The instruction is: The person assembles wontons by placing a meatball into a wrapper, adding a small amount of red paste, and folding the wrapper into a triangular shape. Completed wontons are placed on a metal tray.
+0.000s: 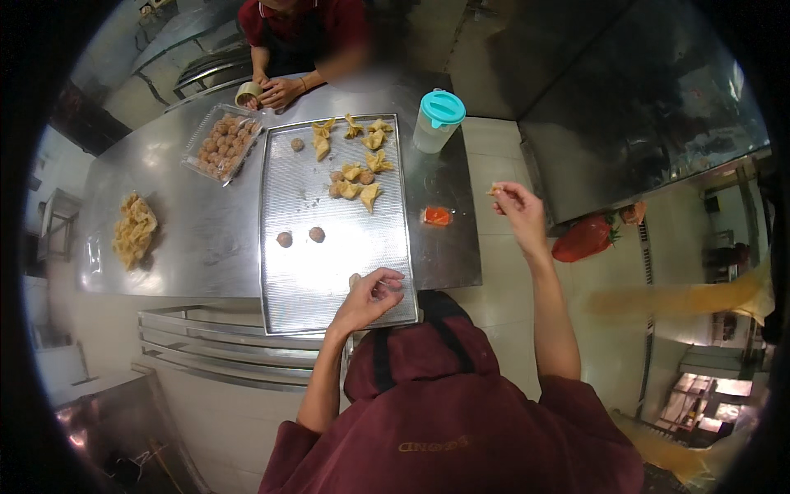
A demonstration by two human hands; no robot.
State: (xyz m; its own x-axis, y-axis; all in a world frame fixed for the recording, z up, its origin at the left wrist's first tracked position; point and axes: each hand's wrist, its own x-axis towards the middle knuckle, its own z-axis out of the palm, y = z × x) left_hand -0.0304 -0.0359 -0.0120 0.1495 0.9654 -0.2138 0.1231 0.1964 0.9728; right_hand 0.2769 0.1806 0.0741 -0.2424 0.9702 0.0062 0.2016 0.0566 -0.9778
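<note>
My left hand (372, 300) is over the near edge of the perforated metal tray (284, 193), fingers loosely curled and apart, apparently holding nothing. A small pale thing (355, 280) shows beside its knuckles. Out past the table's right edge, my right hand (522, 216) pinches a small tan piece (495, 190), too small to name. On the tray, several folded yellow dumplings (369, 196) lie toward the far right. Two brown balls (317, 235) sit mid-tray, another brown ball (297, 144) lies farther back, and more rest among the dumplings.
Left of the tray stand a clear plastic box of brown balls (224, 146) and a pile of yellow folded pieces (134, 232). A turquoise-lidded jug (439, 121) and a small orange packet (437, 216) are to its right. Across the table, a person's hands (281, 92) hold a tape roll (248, 94).
</note>
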